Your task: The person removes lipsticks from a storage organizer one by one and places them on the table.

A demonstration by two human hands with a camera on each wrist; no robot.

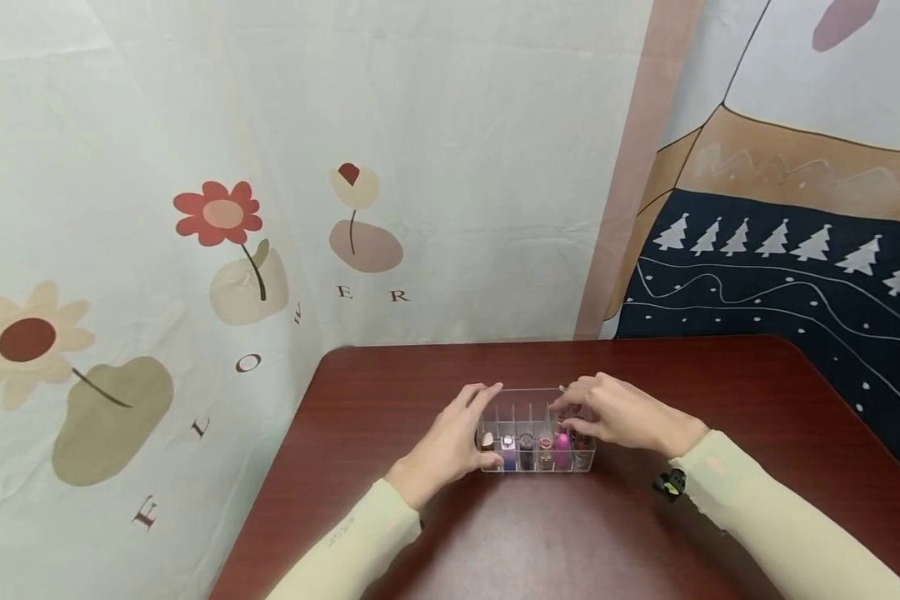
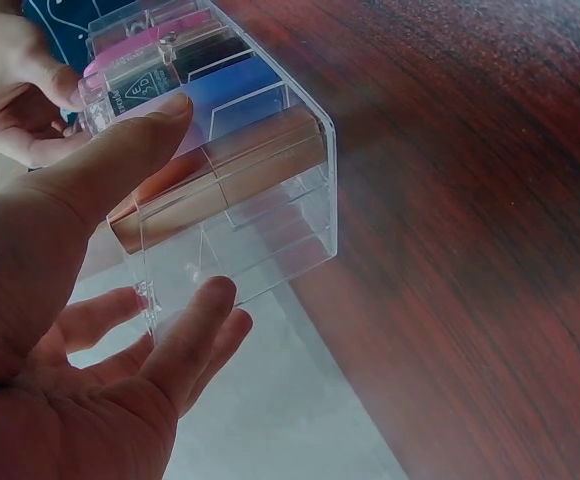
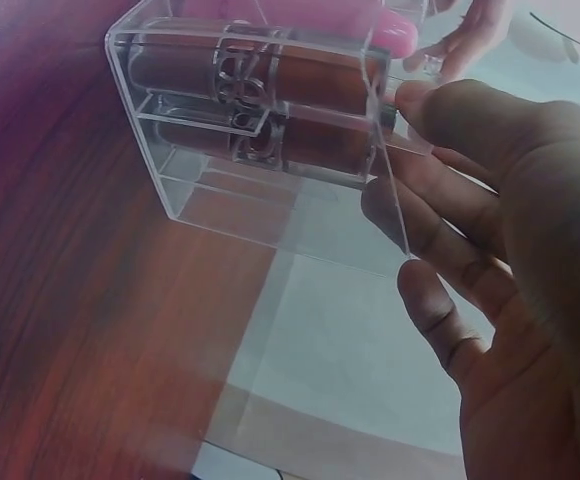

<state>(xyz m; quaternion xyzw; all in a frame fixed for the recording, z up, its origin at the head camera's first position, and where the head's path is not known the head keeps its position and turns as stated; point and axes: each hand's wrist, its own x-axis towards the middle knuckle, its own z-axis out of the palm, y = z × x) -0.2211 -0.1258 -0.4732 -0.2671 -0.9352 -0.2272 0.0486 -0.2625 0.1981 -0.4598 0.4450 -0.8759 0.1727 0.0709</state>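
A clear plastic organizer [image 1: 521, 413] with small compartments stands on the table, several lipstick tubes upright in its front row. My left hand [image 1: 450, 437] holds its left end, thumb over the front by a blue tube [image 2: 232, 95] and a copper-coloured tube [image 2: 260, 160], fingers around the side and back. At the right end, my right hand [image 1: 615, 410] reaches over the top. Its thumb and fingers pinch the upper end of a brown lipstick tube [image 3: 320, 145], behind another brown tube [image 3: 325, 78]. A bright pink tube [image 1: 562, 451] sits just left of these.
The dark red-brown wooden table [image 1: 570, 542] runs back to a pale hanging cloth [image 1: 480, 208] printed with flowers. On the right hangs a dark cloth [image 1: 765, 287] with white trees. A small dark device [image 1: 670, 484] is worn at the right wrist.
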